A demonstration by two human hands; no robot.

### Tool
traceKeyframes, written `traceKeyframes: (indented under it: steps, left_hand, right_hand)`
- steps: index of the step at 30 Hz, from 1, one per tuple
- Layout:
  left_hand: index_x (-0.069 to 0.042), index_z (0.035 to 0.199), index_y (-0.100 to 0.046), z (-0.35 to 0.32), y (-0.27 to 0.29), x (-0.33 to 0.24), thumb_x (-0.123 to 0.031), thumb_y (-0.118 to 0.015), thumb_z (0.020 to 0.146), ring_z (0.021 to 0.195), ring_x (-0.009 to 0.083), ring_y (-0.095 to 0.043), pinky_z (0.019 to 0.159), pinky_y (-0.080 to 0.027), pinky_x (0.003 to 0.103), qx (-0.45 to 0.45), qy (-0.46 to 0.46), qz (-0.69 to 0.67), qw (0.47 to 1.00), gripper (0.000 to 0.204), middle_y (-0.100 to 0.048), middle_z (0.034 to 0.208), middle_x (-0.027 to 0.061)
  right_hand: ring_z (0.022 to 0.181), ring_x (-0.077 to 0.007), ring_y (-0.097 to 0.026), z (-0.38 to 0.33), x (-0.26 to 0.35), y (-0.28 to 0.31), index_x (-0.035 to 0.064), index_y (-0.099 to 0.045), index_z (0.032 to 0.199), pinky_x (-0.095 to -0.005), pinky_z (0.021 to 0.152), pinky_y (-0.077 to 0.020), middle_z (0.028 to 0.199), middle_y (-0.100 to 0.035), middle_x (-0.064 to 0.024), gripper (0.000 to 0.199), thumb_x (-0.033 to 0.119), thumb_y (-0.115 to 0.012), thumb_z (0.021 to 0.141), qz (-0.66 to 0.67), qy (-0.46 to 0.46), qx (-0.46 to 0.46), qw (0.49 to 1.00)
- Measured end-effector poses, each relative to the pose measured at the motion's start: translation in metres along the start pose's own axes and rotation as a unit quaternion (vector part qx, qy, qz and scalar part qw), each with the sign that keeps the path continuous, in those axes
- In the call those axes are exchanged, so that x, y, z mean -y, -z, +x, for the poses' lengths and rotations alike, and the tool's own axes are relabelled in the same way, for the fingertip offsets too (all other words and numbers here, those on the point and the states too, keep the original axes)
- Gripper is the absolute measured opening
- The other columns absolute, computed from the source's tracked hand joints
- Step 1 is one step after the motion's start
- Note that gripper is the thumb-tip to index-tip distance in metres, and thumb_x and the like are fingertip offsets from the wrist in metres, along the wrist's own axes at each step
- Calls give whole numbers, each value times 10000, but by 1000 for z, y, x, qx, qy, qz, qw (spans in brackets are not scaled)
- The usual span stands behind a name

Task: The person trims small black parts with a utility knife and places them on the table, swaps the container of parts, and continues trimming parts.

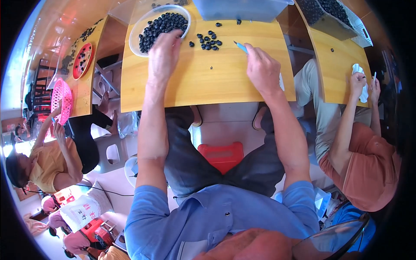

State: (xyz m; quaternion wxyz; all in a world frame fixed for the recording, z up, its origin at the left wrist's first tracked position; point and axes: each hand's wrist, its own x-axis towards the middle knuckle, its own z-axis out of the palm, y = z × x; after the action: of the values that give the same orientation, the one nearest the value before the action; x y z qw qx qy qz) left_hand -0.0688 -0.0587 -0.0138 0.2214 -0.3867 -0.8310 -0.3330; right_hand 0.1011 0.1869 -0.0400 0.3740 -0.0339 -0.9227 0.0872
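Observation:
My left hand (164, 54) reaches over the near rim of a clear round bowl (135, 31) filled with small dark round fruits (162, 25); its fingertips are at the fruits, and I cannot see whether it grips one. My right hand (262, 67) rests on the wooden table (203, 84), closed around a thin light-blue tool (239, 46) that points up and left. A small loose heap of dark fruits (209, 40) lies on the table between the two hands.
A grey-blue plastic bin (240, 8) stands at the table's far edge. A person on the right holds a white cloth (360, 80) at another table with a white basket (346, 19). A person on the left handles a pink basket (60, 99). A red stool (222, 156) is below.

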Motion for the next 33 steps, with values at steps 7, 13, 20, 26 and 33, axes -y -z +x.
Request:
traceKeyframes:
  steps: [7,13,20,26,33]
  left_hand:
    - [-30,1131,-706,-14,-36,-8,-13,-574,956,992,365,-705,887,-584,445,115,-42,99,988,220,-669,1162,157]
    - [-12,1170,-703,-14,-26,-17,-53,-658,929,1044,370,-682,913,-556,438,207,46,36,977,249,-692,1139,169]
    - [-6,1164,-721,-15,-10,-20,5,-638,911,1054,391,-680,929,-547,458,163,22,-10,986,267,-697,1146,191]
    - [0,1166,-719,-16,-4,-12,-24,-641,922,1083,385,-674,943,-539,457,218,42,5,975,258,-699,1140,186]
    - [4,1089,-749,-15,1,-15,-127,-707,927,1035,376,-682,908,-541,447,229,106,-2,968,213,-706,1096,184]
  right_hand:
    - [741,-230,-708,0,4,-1,42,-710,1111,-385,593,-551,827,-694,-58,222,51,-694,889,26,4,-4,1000]
    - [744,-233,-711,-2,5,2,32,-716,1097,-383,593,-554,827,-697,-59,210,46,-689,889,33,-8,5,999]
    - [728,-234,-707,0,3,2,24,-722,1089,-380,587,-559,812,-693,-61,202,41,-684,892,35,-3,-8,999]
    - [755,-237,-719,-1,3,0,26,-721,1087,-379,600,-565,836,-709,-66,194,42,-688,896,31,-7,17,999]
    - [767,-245,-724,0,7,-1,28,-713,1093,-387,616,-569,848,-714,-72,203,38,-691,891,38,-2,27,999]
